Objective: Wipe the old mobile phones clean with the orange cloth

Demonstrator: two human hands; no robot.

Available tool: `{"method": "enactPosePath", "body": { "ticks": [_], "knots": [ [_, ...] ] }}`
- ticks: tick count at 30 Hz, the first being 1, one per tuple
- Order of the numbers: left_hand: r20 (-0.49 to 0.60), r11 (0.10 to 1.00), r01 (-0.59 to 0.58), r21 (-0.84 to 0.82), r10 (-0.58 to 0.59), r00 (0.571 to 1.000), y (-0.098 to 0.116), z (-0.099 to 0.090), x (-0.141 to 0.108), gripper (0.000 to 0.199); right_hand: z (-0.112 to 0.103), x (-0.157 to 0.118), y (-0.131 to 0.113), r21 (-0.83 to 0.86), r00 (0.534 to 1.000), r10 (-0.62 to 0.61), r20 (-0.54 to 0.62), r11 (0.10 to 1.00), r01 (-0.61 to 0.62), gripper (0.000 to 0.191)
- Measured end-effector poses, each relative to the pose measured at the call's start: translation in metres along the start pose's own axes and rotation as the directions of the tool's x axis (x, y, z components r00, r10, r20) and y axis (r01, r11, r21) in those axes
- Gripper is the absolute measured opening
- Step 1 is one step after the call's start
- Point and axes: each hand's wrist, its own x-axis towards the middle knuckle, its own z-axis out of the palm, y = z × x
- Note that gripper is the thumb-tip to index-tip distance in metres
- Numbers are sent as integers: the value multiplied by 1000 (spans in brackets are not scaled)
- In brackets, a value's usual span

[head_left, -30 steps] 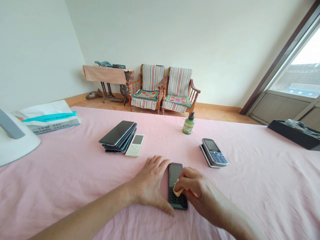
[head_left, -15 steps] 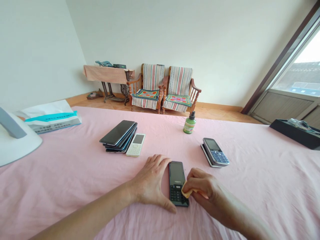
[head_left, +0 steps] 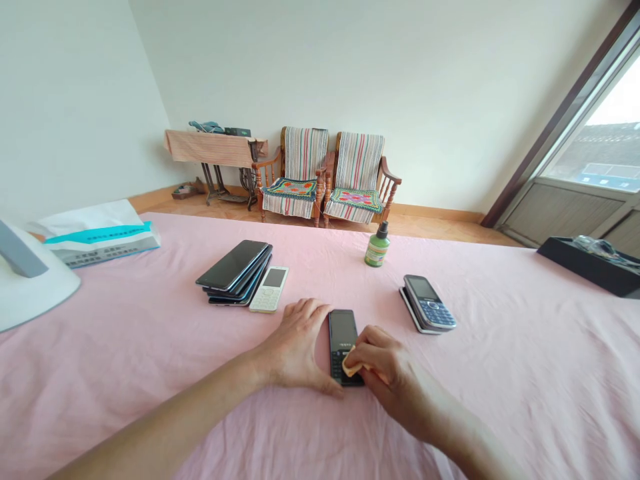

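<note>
A black keypad phone (head_left: 344,328) lies face up on the pink cloth in front of me. My left hand (head_left: 295,347) steadies it from the left, fingertips at its top corner and thumb at its bottom edge. Pinched in my right hand (head_left: 387,363) is a small yellow wiping cloth (head_left: 351,363), pressed against the keypad. My right fingers hide part of the keys. To the left of the phone lies a white keypad phone (head_left: 270,289), beside a stack of dark smartphones (head_left: 234,268). On the right, a blue keypad phone (head_left: 429,301) rests on another phone.
A green spray bottle (head_left: 377,247) stands toward the far edge of the pink-covered table (head_left: 160,333). A tissue pack (head_left: 103,233) and a white-grey object (head_left: 35,287) are at left. A black box (head_left: 590,267) sits at far right. Two chairs (head_left: 330,177) stand beyond.
The black keypad phone and both hands have shifted slightly away and to the left. The yellow cloth has moved from the phone's right edge onto the keypad.
</note>
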Motion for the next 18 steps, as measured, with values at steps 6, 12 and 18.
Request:
{"method": "enactPosePath", "body": {
  "ticks": [6,12,18],
  "knots": [
    [29,1000,16,-2,-16,999,1,-3,3,104,7,2,0,-2,999,-15,-37,1000,15,37],
    [41,1000,7,15,-8,999,-3,-2,3,107,0,1,1,-2,1000,20,-21,1000,-20,37],
    [37,1000,3,22,-3,999,-4,-2,4,108,7,2,1,-11,999,-12,-41,1000,11,37]
  ]
}}
